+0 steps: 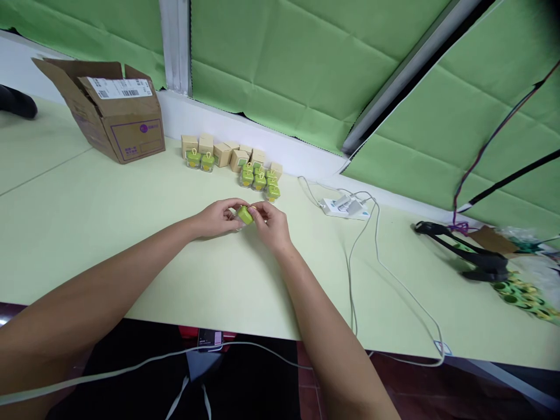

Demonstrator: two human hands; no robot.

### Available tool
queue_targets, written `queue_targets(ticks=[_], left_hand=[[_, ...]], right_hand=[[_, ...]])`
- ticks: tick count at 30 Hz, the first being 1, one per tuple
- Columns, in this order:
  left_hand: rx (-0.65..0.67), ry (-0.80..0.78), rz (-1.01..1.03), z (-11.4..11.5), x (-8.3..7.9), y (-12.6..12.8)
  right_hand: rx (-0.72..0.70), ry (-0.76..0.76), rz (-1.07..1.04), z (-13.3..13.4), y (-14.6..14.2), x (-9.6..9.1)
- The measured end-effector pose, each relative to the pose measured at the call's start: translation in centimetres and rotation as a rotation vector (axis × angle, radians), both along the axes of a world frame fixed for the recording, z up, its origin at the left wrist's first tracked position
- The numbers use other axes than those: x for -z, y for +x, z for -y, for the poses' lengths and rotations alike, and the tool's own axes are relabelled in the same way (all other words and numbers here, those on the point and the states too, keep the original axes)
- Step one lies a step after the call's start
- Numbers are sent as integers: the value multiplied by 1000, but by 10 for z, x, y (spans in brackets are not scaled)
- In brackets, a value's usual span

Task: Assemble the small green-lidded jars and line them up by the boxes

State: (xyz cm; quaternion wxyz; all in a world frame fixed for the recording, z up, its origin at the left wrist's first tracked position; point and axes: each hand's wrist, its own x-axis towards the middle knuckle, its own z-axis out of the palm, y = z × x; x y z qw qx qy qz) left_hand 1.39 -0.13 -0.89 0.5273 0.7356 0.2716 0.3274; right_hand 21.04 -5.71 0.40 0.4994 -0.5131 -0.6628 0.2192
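My left hand [217, 217] and my right hand [272, 223] meet over the pale green table [109, 233], both with fingers closed on one small green item [245, 214] held between them. Just beyond my hands stands a cluster of several similar small green items [259, 181] and two more [200, 159] further left. Behind these is a row of several small tan cardboard boxes [227, 151].
An open brown shipping carton [114, 111] lies tipped at the back left. A white power strip [345, 207] with white cables [376, 256] sits to the right. Far right lie a black tool [476, 259], green tape rolls [520, 294] and a plastic bag. Green fabric covers the wall.
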Motion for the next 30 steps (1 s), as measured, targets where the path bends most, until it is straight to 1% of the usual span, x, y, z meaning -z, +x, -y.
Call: queue_targets(ticks=[3,6,9,14,19,24,28,30], left_hand=[[-7,-99,37,3,-3,2],[-13,-178,46,6,-7,3],[-9,-196,53,7,-8,3],[-12,-202,77,9,-7,5],[-67,-216,74,11,-7,9],[-112,-163,63,10,-3,11],[-114,-90,-16,8,3,12],[-153,-18,-86,8,2,10]], right_hand=[[15,-1,26,0,1,0],[38,28,91,0,1,1],[43,35,116,0,0,2],[21,22,66,-1,-4,5],[7,29,50,-3,-6,7],[-12,-9,-4,-5,-5,10],[26,-5,62,-5,-5,13],[47,-13,96,-5,-5,13]])
